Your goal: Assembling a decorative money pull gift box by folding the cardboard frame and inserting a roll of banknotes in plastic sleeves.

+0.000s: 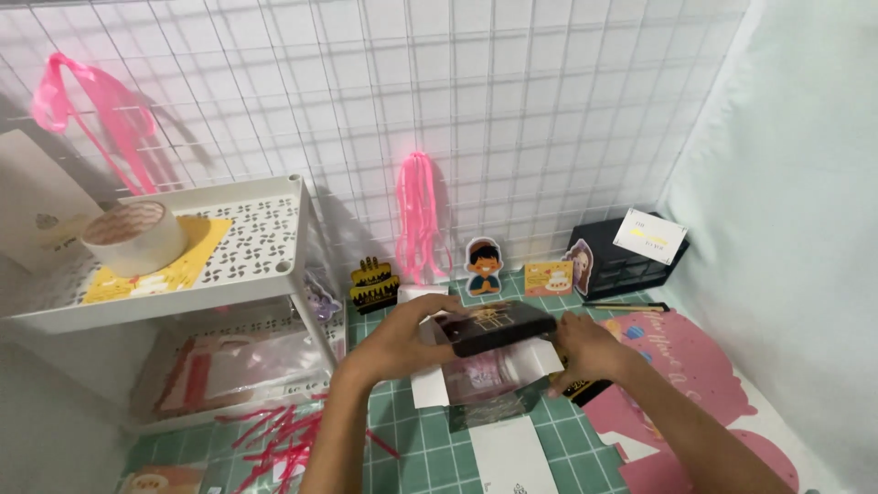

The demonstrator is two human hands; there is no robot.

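Both my hands hold a small dark box lid (498,327) with a gold drawing on top, just above an open white box (485,373) with pink contents. My left hand (402,340) grips the lid's left end. My right hand (585,352) grips its right end. The box stands on a green cutting mat (430,448).
A white perforated shelf (247,256) at the left carries a tape roll (135,236) and a yellow card. Pink ribbons (419,220) hang on the wire grid wall. Cake and figure cutouts (483,265) stand behind. A black drawer unit (631,261), pink cutout card (677,366) and pink twist ties (283,434) lie around.
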